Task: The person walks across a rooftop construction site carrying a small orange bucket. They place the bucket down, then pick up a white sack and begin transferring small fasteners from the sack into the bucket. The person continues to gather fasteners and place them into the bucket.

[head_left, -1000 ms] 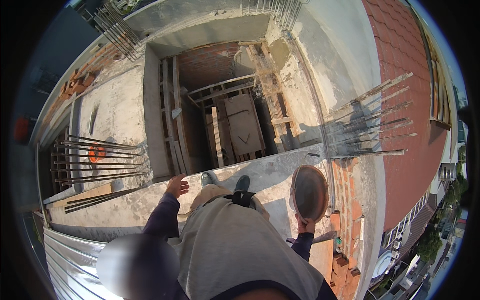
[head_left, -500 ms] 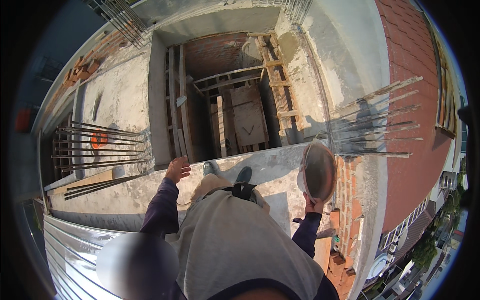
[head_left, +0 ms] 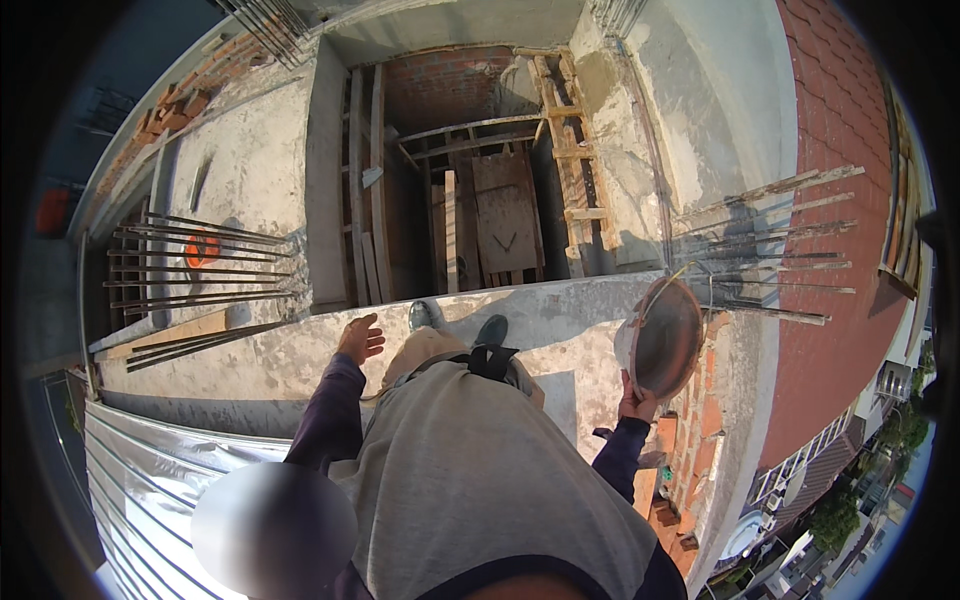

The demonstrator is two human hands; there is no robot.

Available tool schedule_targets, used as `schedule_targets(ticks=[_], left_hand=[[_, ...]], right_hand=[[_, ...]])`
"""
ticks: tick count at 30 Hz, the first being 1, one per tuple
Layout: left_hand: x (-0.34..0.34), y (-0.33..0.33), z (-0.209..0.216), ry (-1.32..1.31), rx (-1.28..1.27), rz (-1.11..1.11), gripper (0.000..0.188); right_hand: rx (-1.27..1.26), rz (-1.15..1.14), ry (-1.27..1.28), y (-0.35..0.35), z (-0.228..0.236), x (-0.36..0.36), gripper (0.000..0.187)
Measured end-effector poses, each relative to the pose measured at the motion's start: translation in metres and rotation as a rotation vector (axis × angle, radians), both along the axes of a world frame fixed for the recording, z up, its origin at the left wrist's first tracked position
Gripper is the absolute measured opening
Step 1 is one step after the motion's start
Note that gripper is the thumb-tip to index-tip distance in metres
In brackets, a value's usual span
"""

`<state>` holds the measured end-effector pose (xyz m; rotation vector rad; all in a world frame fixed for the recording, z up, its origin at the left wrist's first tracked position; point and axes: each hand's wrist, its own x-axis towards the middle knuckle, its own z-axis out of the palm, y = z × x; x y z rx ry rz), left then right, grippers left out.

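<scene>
My right hand [head_left: 637, 399] grips the near rim of a round bucket [head_left: 668, 342] with a dark, dirty inside. The bucket is tilted on its side with its mouth facing right, and a thin wire handle [head_left: 708, 278] sticks out at its far end. My left hand [head_left: 361, 340] holds nothing; its fingers are spread over the concrete ledge [head_left: 285, 365] to the left of my feet. Both forearms are in dark sleeves.
Ahead of my shoes [head_left: 490, 330] opens a deep shaft with wooden boards [head_left: 505, 215] and a wooden ladder [head_left: 572, 150] inside. Rebar sticks out at left [head_left: 200, 265] and right [head_left: 785, 240]. Bricks [head_left: 708, 410] edge the right side; metal roofing [head_left: 150, 490] lies lower left.
The whole view has shifted slightly. The bucket has moved a little to the right with my right hand, and its wire handle now shows more clearly. My left hand stays open.
</scene>
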<state>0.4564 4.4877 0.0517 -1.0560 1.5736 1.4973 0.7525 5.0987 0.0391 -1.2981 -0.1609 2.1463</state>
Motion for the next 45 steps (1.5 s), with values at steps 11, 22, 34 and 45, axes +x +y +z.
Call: schedule_targets(ticks=[11,22,34,45], left_hand=[[-0.001,-0.001,-0.006,-0.033,-0.008,-0.049,0.061],[-0.034,-0.058,-0.003,0.074,0.057,0.185,0.073],[-0.017,-0.381,0.153,0.625,-0.683,1.079,0.131],[-0.009,-0.391,0.176,0.646,-0.572,0.638,0.113]], right_hand=[[-0.323,-0.025,-0.372,-0.073,-0.044,0.138,0.038],[0.022,0.278,-0.252,-0.079,0.023,0.102,0.038],[0.091,0.560,-0.374,-0.142,0.078,-0.010,0.022],[-0.090,1.043,-0.174,-0.275,-0.071,-0.404,0.048]])
